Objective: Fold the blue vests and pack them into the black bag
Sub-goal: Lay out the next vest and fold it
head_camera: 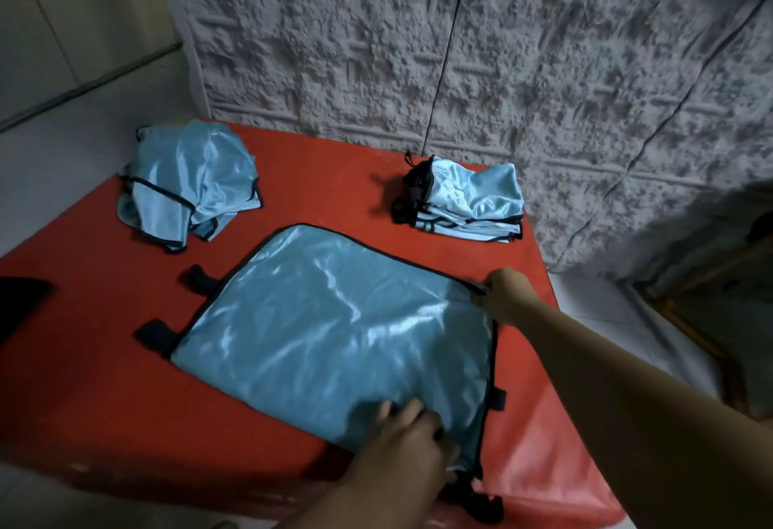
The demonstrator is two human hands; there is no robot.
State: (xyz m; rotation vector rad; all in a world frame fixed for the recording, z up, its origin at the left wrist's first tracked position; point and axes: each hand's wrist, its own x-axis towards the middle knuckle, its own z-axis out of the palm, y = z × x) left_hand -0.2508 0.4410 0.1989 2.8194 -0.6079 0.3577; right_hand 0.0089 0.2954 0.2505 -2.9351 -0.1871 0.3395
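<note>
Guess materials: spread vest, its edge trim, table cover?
Spread vest: looks like thin satin-type synthetic, glossy; bright streaky highlights and soft wrinkles. Edge trim: dark matte binding tape, likely woven; no shine. Table cover: red, smooth, probably vinyl or coated sheet; faint sheen near right edge, few creases.

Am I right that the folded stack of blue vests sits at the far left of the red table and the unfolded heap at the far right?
Not quite: the head view shows them swapped. The folded stack sits at the far right of the red table, and the unfolded heap at the far left.
</note>
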